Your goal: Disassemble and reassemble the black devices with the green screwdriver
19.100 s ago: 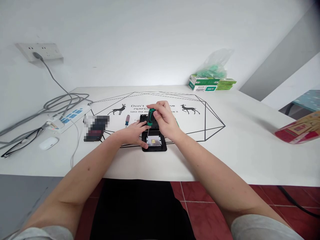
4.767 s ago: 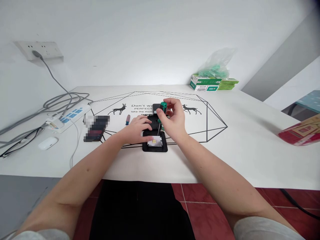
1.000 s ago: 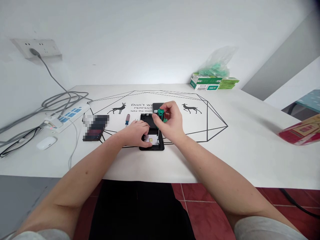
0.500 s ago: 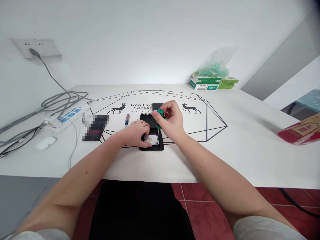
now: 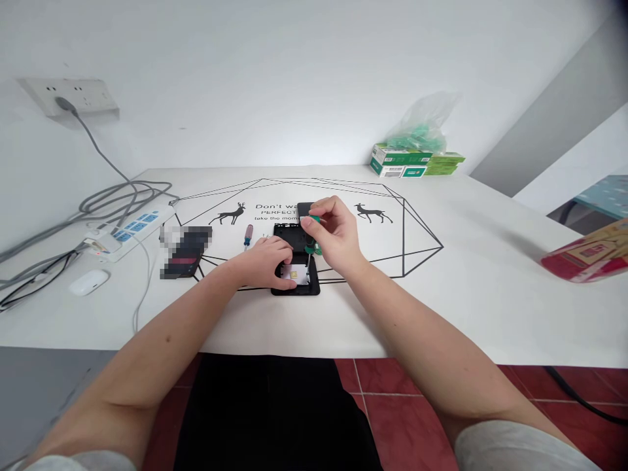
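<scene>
A small black device case [image 5: 316,290] lies near the table's front edge, with a white piece [image 5: 300,275] inside it. My left hand [image 5: 267,263] grips the case at its left side, thumb by the white piece. In my right hand [image 5: 336,232] is a green-handled screwdriver [image 5: 311,243], held upright, its shaft pointing down at the right part of the case. Just behind lies a black cover [image 5: 283,234], and a dark block [image 5: 304,209] sits farther back, partly hidden. A second screwdriver [image 5: 248,233] rests left of the cover.
On the left are a power strip [image 5: 140,229], grey cables [image 5: 125,196], a white earbud case [image 5: 89,282] and a phone [image 5: 186,255]. Green and white boxes [image 5: 402,160] with a plastic bag [image 5: 424,124] stand at the back. A red package [image 5: 589,255] is at the right.
The green screwdriver handle looks turned slightly between my right fingers. My left hand stays on the case; the whole view has shifted a little.
</scene>
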The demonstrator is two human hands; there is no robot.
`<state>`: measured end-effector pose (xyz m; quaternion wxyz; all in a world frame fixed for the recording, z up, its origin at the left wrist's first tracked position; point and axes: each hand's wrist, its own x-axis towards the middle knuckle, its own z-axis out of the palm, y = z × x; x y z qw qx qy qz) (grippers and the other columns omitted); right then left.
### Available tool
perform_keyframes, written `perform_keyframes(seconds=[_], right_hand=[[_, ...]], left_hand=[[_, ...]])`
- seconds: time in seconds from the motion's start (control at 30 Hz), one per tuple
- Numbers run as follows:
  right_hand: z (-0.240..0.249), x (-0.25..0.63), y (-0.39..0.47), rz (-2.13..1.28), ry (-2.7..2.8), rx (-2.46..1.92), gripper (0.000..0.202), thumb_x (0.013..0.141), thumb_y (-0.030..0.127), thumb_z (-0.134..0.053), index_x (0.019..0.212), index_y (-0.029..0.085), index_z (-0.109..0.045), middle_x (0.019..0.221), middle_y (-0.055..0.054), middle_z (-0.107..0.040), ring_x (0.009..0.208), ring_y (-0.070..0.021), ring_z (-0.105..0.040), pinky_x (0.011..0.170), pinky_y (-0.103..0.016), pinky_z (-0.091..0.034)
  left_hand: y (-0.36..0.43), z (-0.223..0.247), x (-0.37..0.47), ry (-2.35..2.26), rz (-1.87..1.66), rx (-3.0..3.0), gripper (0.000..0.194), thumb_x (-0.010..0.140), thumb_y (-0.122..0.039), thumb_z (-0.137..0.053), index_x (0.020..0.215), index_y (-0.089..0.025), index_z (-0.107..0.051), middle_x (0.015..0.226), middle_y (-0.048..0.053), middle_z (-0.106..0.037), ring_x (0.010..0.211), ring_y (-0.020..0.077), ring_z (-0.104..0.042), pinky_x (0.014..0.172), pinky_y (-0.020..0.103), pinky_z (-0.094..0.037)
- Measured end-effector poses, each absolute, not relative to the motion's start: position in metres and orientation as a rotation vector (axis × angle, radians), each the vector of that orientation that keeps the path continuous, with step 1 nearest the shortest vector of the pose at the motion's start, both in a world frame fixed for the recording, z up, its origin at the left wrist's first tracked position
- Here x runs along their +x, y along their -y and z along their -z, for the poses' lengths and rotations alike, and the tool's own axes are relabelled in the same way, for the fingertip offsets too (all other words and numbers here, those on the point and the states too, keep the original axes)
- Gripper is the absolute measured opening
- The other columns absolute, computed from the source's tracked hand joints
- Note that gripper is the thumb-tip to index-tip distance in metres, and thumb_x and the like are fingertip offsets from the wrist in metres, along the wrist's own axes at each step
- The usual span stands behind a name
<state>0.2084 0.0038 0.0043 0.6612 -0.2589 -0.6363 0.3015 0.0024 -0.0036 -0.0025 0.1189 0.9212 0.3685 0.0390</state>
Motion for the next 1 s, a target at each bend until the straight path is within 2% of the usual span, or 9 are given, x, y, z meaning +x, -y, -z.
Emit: perform_keyframes(seconds=[0.1, 0.27, 0.4, 0.53, 0.73, 1.0], right_hand=[[-0.006, 0.212, -0.004, -0.750, 1.473, -0.581, 0.035, 0.087, 0.056, -0.084, 0.093, 0.027, -0.066, 0.092, 0.000, -0.065, 0.082, -0.0163, -0.057, 0.067, -0.032, -0.046], [-0.006, 0.220, -0.006, -0.864, 1.490, -0.595, 0.029, 0.091, 0.054, -0.080, 0.097, 0.026, -0.075, 0.086, 0.001, -0.066, 0.076, -0.0164, -0.058, 0.067, -0.033, -0.047], [-0.009, 0.221, -0.005, -1.063, 1.527, -0.482, 0.034, 0.094, 0.059, -0.078, 0.102, 0.026, -0.078, 0.093, -0.002, -0.072, 0.084, -0.0191, -0.067, 0.076, -0.036, -0.055], [-0.011, 0.221, -0.004, -1.242, 1.547, -0.399, 0.031, 0.099, 0.057, -0.074, 0.105, 0.027, -0.078, 0.099, -0.003, -0.072, 0.092, -0.0194, -0.069, 0.087, -0.038, -0.057], [-0.010, 0.228, -0.014, -0.994, 1.669, -0.462, 0.037, 0.100, 0.063, -0.069, 0.103, 0.028, -0.081, 0.115, -0.006, -0.065, 0.112, -0.0240, -0.062, 0.106, -0.044, -0.052], [-0.008, 0.229, -0.019, -0.958, 1.653, -0.433, 0.036, 0.100, 0.062, -0.069, 0.101, 0.028, -0.079, 0.109, -0.005, -0.069, 0.103, -0.0219, -0.064, 0.094, -0.040, -0.055]], left_hand=[[0.002, 0.004, 0.002, -1.065, -0.127, 2.700, 0.039, 0.089, -0.056, -0.079, 0.091, -0.024, -0.058, 0.129, 0.008, -0.069, 0.128, 0.0327, -0.056, 0.108, 0.046, -0.041], [0.001, 0.006, 0.002, -1.051, -0.133, 2.699, 0.038, 0.089, -0.056, -0.079, 0.090, -0.024, -0.058, 0.128, 0.007, -0.068, 0.127, 0.0322, -0.056, 0.107, 0.045, -0.041], [0.001, 0.005, 0.002, -1.049, -0.127, 2.700, 0.038, 0.089, -0.057, -0.078, 0.090, -0.024, -0.058, 0.126, 0.007, -0.069, 0.126, 0.0321, -0.056, 0.106, 0.044, -0.041], [0.001, 0.006, 0.002, -1.052, -0.122, 2.704, 0.038, 0.089, -0.057, -0.078, 0.091, -0.024, -0.058, 0.124, 0.007, -0.068, 0.125, 0.0315, -0.057, 0.107, 0.045, -0.041], [0.002, 0.003, 0.003, -1.070, -0.100, 2.689, 0.037, 0.089, -0.057, -0.078, 0.091, -0.025, -0.060, 0.128, 0.007, -0.069, 0.128, 0.0320, -0.056, 0.108, 0.044, -0.041], [0.004, 0.002, 0.002, -1.086, -0.087, 2.676, 0.037, 0.090, -0.055, -0.080, 0.092, -0.024, -0.060, 0.134, 0.007, -0.068, 0.133, 0.0322, -0.055, 0.114, 0.046, -0.040]])
